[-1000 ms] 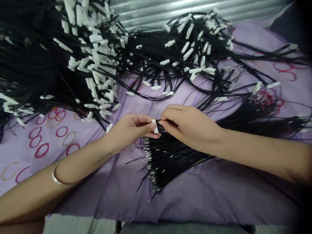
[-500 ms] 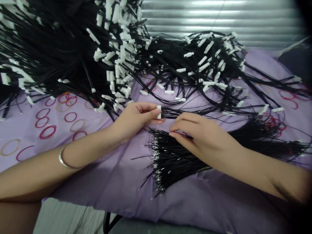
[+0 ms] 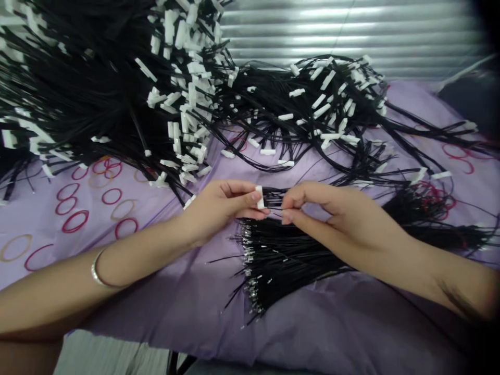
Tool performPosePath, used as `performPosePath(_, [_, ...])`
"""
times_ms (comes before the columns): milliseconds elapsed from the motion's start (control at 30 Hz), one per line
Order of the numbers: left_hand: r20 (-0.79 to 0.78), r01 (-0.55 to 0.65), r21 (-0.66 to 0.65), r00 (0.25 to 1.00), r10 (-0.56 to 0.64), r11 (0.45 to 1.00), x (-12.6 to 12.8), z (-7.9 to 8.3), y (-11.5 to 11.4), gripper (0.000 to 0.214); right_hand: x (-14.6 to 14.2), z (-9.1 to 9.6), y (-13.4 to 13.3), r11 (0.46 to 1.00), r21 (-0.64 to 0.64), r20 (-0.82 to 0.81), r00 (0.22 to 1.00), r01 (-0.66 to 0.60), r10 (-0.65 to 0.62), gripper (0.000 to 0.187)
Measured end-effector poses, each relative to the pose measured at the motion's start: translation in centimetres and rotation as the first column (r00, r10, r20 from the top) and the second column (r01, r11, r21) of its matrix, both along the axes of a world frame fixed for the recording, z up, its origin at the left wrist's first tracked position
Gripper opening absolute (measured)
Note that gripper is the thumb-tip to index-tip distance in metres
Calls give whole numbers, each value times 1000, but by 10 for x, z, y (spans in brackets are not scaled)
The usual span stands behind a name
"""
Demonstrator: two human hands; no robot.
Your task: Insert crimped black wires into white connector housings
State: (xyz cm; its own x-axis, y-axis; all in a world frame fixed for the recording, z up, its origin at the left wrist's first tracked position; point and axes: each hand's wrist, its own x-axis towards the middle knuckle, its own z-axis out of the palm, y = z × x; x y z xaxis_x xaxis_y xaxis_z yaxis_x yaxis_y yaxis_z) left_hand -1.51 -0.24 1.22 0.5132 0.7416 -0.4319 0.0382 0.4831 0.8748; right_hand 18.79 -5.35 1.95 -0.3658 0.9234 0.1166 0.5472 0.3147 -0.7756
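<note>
Backdrop: ribbed metal shutter [image 3: 351, 31] behind a work surface covered by a creased lilac cloth [image 3: 164, 276], printed with red and tan rings [image 3: 74, 221].

Left hand [image 3: 221, 205]: thumb and forefinger pinch a white plastic connector [image 3: 260, 197] upright, and the other fingers curl loosely beneath it. A bangle [image 3: 96, 268] sits on that forearm.

Right hand [image 3: 336, 208]: narrow pinch, with the fingertips [image 3: 287, 216] closed around thin black wires [image 3: 275, 198] just beside the connector; the exact number of strands is too fine to tell.

Connector: held above the cloth between both hands, its wires running toward the right hand.

Nearby: a loose fan of black wires with crimped metal terminals [image 3: 289, 260] lies directly under the hands. A large heap of connector-ended wires [image 3: 97, 88] fills the upper left, and a looser tangle [image 3: 312, 104] spreads beyond the hands.

Change: the right hand has moved up from the fan to the connector's wires, closing the gap between the hands seen half a second ago.
</note>
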Motion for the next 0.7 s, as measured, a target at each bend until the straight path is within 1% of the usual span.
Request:
performPosePath(100, [-16,61,-50,998,-62,997,3,2,-7,16,2,5,4,998,-17,-94,993,65,-67,11])
performPosePath(200, [-1,74,-118,997,-75,990,4,1,-10,12,2,1,9,989,-54,-94,986,136,-141,10])
performPosePath(233, [3,74,-137,997,-75,988,4,1,-9,11,1,-1,10,987,-37,-84,984,154,-156,9])
performPosePath(333, [8,84,-167,996,-84,982,3,-1,-7,10,-2,-9,10,980,84,-63,983,180,-175,7])
performPosePath(467, [20,98,-178,995,-96,979,3,-2,-6,12,-4,-15,8,966,197,-27,986,167,-165,8])
performPosePath(567, [22,101,-179,995,-99,979,3,-2,-6,12,-4,-15,8,962,222,-16,987,160,-160,6])
performPosePath(700, [8,93,-180,996,-93,979,4,-1,-5,13,-4,-16,8,967,179,-7,983,184,-186,7])
